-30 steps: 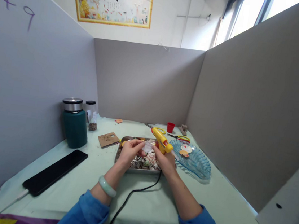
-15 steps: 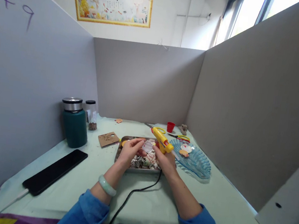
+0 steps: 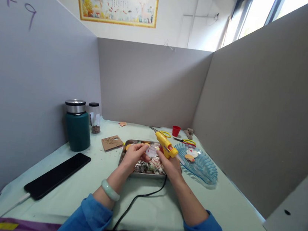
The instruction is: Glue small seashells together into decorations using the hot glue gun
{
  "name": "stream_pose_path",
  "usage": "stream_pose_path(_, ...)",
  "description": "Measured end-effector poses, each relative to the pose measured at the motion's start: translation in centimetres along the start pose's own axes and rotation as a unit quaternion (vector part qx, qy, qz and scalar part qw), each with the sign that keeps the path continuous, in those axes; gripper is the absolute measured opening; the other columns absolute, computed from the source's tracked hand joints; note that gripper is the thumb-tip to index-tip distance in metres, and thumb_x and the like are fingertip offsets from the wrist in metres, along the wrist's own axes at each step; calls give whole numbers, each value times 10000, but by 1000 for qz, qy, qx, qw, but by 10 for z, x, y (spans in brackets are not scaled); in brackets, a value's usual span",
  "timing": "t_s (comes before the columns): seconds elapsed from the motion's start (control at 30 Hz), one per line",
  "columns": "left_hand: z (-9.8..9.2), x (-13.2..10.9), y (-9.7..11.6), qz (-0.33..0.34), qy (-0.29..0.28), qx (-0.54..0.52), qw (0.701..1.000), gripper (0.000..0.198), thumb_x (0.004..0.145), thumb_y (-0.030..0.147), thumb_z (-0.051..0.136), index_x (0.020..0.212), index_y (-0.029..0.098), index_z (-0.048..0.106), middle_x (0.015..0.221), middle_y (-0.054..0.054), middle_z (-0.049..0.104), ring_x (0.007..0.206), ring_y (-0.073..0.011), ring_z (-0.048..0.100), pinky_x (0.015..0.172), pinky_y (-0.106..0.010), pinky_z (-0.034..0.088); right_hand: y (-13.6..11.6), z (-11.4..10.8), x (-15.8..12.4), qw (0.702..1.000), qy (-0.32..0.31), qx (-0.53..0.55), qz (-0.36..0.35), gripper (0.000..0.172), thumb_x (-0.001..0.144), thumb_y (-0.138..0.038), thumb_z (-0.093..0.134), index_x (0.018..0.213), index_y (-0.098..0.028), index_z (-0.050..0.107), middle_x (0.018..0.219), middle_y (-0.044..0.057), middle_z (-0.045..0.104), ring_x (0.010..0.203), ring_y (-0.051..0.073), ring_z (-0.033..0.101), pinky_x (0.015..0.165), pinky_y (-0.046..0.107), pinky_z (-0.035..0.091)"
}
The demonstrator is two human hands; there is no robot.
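A pale, round, flat piece (image 3: pixel 151 152), perhaps a disc or shell, is pinched at its left edge by the thumb and fingers of my left hand (image 3: pixel 134 157). My right hand (image 3: pixel 172 167) is closed round a yellow hot glue gun (image 3: pixel 166 146), whose nozzle points away and up to the left. The fingertips of that hand are at the disc's right edge; whether they grip it too I cannot tell. Both hands are over a metal tray (image 3: pixel 146 176) filled with shells and small craft pieces (image 3: pixel 154 165), partly hidden by the hands.
To the right lies a blue glass dish (image 3: pixel 203 168) with small discs. Behind are scissors (image 3: pixel 186 141), a red cup (image 3: pixel 176 131) and a brown lump (image 3: pixel 189 133). Leftward are cardboard (image 3: pixel 112 143), a green flask (image 3: pixel 77 128), a jar (image 3: pixel 94 118) and a phone (image 3: pixel 58 175). A black cord (image 3: pixel 138 197) runs toward me.
The glue gun has shifted very slightly left. Both hands keep nearly the same place and hold, and the view has moved a little.
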State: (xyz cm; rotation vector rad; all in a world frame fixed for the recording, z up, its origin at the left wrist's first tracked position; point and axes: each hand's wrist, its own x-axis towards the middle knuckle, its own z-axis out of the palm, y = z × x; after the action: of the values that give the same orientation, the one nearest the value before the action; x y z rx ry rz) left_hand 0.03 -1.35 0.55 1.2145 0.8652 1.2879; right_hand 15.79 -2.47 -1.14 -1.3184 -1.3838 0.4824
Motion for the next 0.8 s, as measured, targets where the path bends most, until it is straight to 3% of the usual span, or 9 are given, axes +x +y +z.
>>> stream_pose_path(0.6,-5,3,-5,-26,-25,-11,999,417,682,489,702,834,108,621,527,-18,618,441,-114,566,484,-215,467,-8,-2,-1,999,-31,8,13,396,755,-502,582,982,-199,697,644,17,669,679,228,645,609,309,482)
stream_pose_path(0.8,-4,2,-4,-24,-48,-27,998,442,658,452,738,915,106,641,664,-30,650,490,-109,585,509,-231,481,-8,-3,-1,999,-34,15,10,368,755,-503,587,952,-214,700,652,14,669,699,230,647,623,312,487)
